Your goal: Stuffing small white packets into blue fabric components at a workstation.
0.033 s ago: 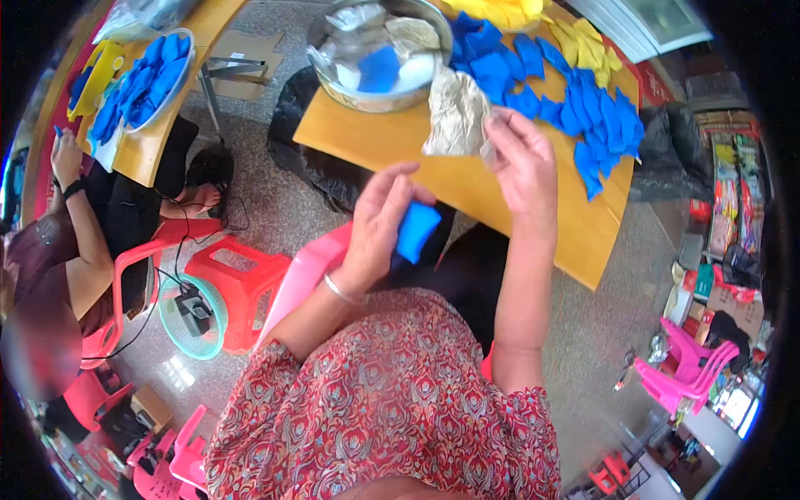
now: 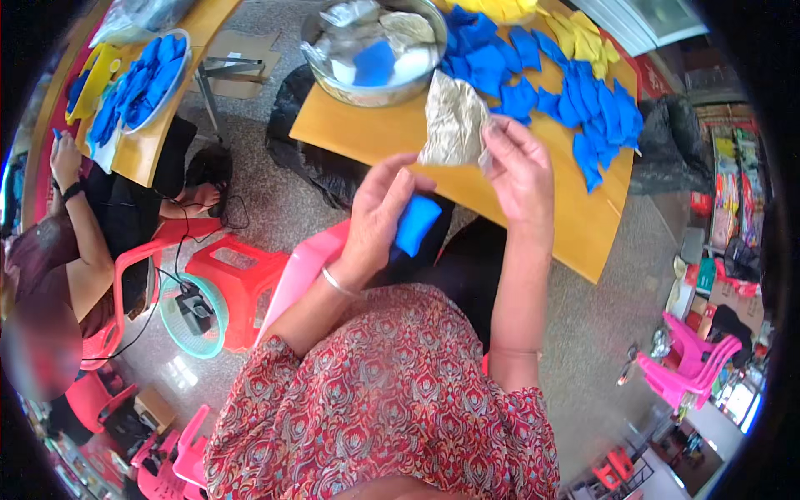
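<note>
In my left hand [image 2: 377,215] is a small blue soft piece [image 2: 418,227], cupped by curled fingers over my lap. The fingers' grip on it is partly hidden by the back of the hand. A crumpled beige, slightly shiny sheet [image 2: 454,121] hangs upright above the near table edge. My right hand [image 2: 521,171] pinches its right edge between thumb and fingers. Just behind the sheet stands a round metal basin [image 2: 375,96] holding clear plastic bags, a blue piece and other crumpled material. Many more blue pieces [image 2: 579,108] lie spread on the table's right side.
The wooden table [image 2: 375,133] has yellow pieces [image 2: 579,42] at its far right. At left, another person's hand [image 2: 65,158] holds something blue beside a tray of blue pieces [image 2: 146,83]. A red stool [image 2: 229,287] and a green basket [image 2: 192,321] stand on the floor.
The view has shifted slightly, with the basin and table a little higher and further left. My right hand and the crumpled sheet sit slightly lower, a little nearer my left hand. Both holds remain.
</note>
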Tool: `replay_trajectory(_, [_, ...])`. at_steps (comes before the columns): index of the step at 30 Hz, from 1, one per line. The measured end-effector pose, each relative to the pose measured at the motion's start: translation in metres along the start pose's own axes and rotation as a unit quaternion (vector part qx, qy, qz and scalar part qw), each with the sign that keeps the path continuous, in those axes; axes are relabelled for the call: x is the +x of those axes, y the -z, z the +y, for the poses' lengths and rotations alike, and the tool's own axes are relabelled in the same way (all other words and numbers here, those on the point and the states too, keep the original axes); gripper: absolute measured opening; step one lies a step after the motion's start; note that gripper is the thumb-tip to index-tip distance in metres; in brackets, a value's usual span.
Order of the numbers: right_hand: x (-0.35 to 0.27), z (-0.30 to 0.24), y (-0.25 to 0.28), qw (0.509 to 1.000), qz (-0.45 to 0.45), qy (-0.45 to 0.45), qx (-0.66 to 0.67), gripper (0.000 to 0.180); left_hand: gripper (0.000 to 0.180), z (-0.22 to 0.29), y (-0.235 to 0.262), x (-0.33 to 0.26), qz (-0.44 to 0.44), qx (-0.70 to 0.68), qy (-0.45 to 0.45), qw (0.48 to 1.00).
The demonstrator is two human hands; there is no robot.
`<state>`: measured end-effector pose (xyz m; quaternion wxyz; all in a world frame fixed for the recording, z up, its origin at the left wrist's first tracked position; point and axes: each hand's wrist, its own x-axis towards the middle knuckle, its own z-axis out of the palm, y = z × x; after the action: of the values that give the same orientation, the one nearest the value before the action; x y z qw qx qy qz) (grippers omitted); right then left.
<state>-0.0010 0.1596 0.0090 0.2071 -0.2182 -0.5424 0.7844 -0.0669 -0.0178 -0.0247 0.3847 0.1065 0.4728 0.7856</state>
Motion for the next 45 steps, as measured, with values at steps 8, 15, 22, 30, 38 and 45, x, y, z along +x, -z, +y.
replay_trajectory(8, [-0.087, 0.027, 0.024, 0.999, 0.051, -0.020, -0.001, 0.027, 0.024, -0.013, -0.022, -0.016, -0.064, 0.025, 0.071, 0.995])
replay_trajectory(15, [-0.104, 0.042, 0.024, 0.992, 0.087, 0.036, 0.080, 0.029, 0.026, -0.025, -0.025, -0.038, -0.096, 0.083, 0.132, 0.983])
replay_trajectory(22, [-0.113, 0.053, 0.033, 0.985, 0.102, 0.017, 0.141, 0.024, 0.028, -0.021, -0.025, -0.042, -0.108, 0.092, 0.132, 0.981])
replay_trajectory(30, [-0.120, 0.040, 0.022, 0.994, 0.103, 0.042, 0.003, 0.027, 0.024, -0.033, -0.032, -0.048, -0.098, 0.167, 0.100, 0.976])
replay_trajectory(38, [-0.123, 0.064, 0.030, 0.989, 0.122, 0.015, 0.087, 0.030, 0.020, -0.033, -0.024, -0.052, -0.080, 0.070, 0.192, 0.976])
replay_trajectory(45, [-0.122, 0.064, 0.029, 0.984, 0.096, 0.008, 0.150, 0.018, 0.022, -0.033, -0.021, -0.051, -0.089, 0.119, 0.163, 0.975])
